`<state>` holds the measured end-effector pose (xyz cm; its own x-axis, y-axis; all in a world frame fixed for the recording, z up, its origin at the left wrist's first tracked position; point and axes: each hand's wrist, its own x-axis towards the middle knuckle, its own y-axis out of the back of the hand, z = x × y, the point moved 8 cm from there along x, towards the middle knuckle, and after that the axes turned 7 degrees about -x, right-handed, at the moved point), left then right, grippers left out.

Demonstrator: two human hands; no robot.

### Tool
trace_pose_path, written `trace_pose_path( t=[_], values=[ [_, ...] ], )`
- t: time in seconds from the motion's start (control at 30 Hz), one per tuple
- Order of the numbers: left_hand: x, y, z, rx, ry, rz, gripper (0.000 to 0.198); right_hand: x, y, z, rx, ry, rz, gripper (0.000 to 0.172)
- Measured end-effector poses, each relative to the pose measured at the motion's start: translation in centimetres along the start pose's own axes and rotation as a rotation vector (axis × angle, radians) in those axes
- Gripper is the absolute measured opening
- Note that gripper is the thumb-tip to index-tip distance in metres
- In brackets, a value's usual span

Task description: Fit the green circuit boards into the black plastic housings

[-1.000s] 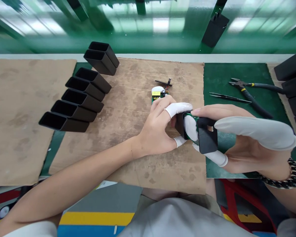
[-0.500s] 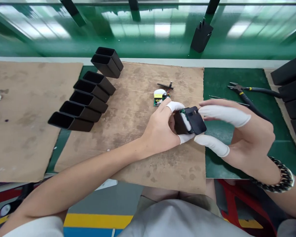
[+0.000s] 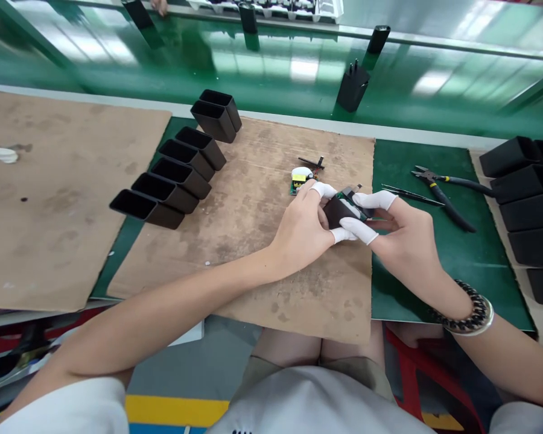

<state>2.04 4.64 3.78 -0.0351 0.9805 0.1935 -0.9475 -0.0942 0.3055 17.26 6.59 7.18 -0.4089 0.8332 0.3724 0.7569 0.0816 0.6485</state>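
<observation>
A black plastic case [image 3: 339, 211] with a circuit board and white filler showing at its open end is in my left hand [image 3: 301, 226]. White finger cots cover the thumb and fingertip of that hand, pressed on the case's sides. My right hand [image 3: 405, 235], also in white finger cots, pinches the board and dark end piece at the case's right end. Just behind my left hand, a small circuit board [image 3: 298, 179] with a yellow part and white filler lies on the cardboard [image 3: 253, 181], a thin black piece beside it.
Open black cases [image 3: 169, 175] stand in a slanted row at the left, and more [image 3: 531, 211] at the right edge. Pliers [image 3: 447, 193] and tweezers [image 3: 411, 194] lie on the green mat. A black plug unit [image 3: 353, 89] sits on the green surface beyond. A person's hand [image 3: 160, 6] shows at the top.
My right hand has come in from the right and closed on the board and end piece, which now stand at a different angle to the case. The camera view has shifted.
</observation>
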Motion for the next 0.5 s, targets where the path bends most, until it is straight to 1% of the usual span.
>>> trace_pose_path(
  t=[0.03, 0.1, 0.17, 0.2, 0.23, 0.27, 0.33, 0.37, 0.4, 0.43, 0.5],
  values=[
    [0.1, 0.1, 0.0, -0.044, -0.014, -0.018, 0.042, 0.2, 0.3, 0.4, 0.009, 0.008, 0.011, 0.021],
    [0.2, 0.7, 0.4, -0.108, -0.079, -0.004, 0.039, 0.4, 1.5, 0.6, -0.012, 0.084, 0.105, 0.022],
    [0.3, 2.0, 0.9, -0.147, -0.184, 0.099, 0.039, 0.4, 2.6, 0.4, -0.046, 0.205, 0.201, 0.026],
    [0.3, 2.7, 1.0, -0.162, -0.231, 0.159, 0.039, 0.5, 2.6, 0.3, -0.049, 0.262, 0.201, 0.027],
    [0.3, 3.3, 1.0, -0.176, -0.267, 0.211, 0.038, 0.6, 2.2, 0.2, -0.04, 0.304, 0.153, 0.026],
    [0.3, 3.8, 1.0, -0.187, -0.291, 0.247, 0.036, 0.7, 1.5, 0.3, -0.029, 0.326, 0.072, 0.025],
    [0.5, 4.3, 0.8, -0.194, -0.32, 0.282, 0.034, 0.9, 0.1, 0.5, -0.017, 0.338, -0.074, 0.021],
    [0.5, 4.4, 0.7, -0.191, -0.334, 0.288, 0.033, 1.0, -0.2, 0.6, -0.02, 0.338, -0.1, 0.02],
    [0.5, 4.4, 0.8, -0.188, -0.352, 0.294, 0.033, 1.0, -0.2, 0.5, -0.029, 0.348, -0.092, 0.021],
    [0.5, 4.5, 0.8, -0.185, -0.371, 0.297, 0.032, 1.0, 0.1, 0.2, -0.041, 0.37, -0.053, 0.022],
    [0.5, 4.5, 1.0, -0.185, -0.405, 0.302, 0.03, 0.8, 1.4, -0.3, -0.047, 0.397, 0.088, 0.026]
  ],
)
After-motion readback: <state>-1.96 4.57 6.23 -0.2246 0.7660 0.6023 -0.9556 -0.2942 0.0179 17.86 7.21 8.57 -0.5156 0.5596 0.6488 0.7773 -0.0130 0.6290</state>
